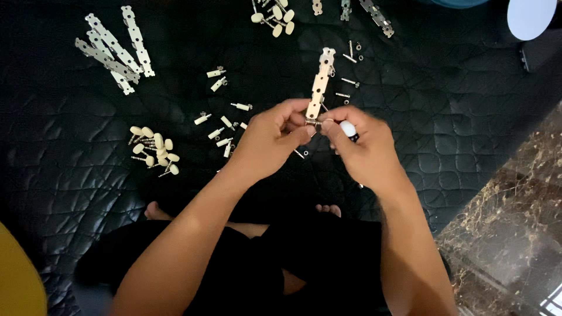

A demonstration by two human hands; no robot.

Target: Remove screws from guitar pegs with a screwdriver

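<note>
My left hand (272, 139) pinches the near end of a long cream metal plate (320, 82) with holes along it, held out over a black quilted mat (88, 181). My right hand (360, 146) is closed on a small peg with a white knob (348, 129), pressing its metal shaft against the plate's near end. Fingertips of both hands meet there, hiding the joint.
Several silver plates (114, 50) lie at the far left. A pile of cream-knobbed pegs (155, 149) sits left of my left hand; loose rollers (222, 126) and small screws (348, 79) are scattered near. More pegs (275, 14) lie at the top. A marble floor (509, 234) is at right.
</note>
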